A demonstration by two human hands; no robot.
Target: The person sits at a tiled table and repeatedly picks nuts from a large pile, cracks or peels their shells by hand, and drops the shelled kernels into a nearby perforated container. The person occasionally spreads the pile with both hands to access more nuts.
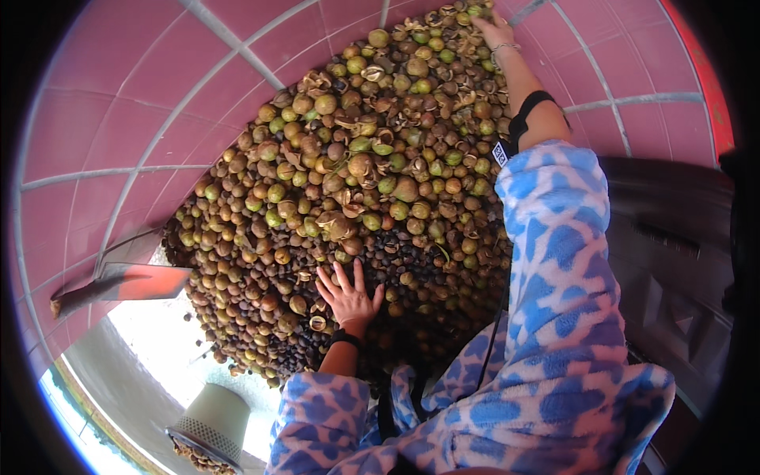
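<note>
A large heap of round brown and green husked nuts (pixel 362 166) fills the corner before me. My left hand (pixel 350 297) lies palm down on the lower middle of the heap, fingers spread, nothing held. Smaller dark nuts (pixel 389 252) lie around it. My right hand (pixel 491 28) reaches to the top of the heap by the wall, beside a few green nuts (pixel 475 10); its fingers are partly cut off by the view, so a grip cannot be told. Split husks (pixel 335 224) lie among the nuts.
Pink tiled walls (pixel 160 71) rise behind and beside the heap. At the left, a shovel-like tool with an orange-grey blade (pixel 151 281) leans near the wall. A light green perforated plastic basket (pixel 217 415) stands at the lower left, with brown husks at its rim. A dark door-like panel (pixel 671 267) is at the right.
</note>
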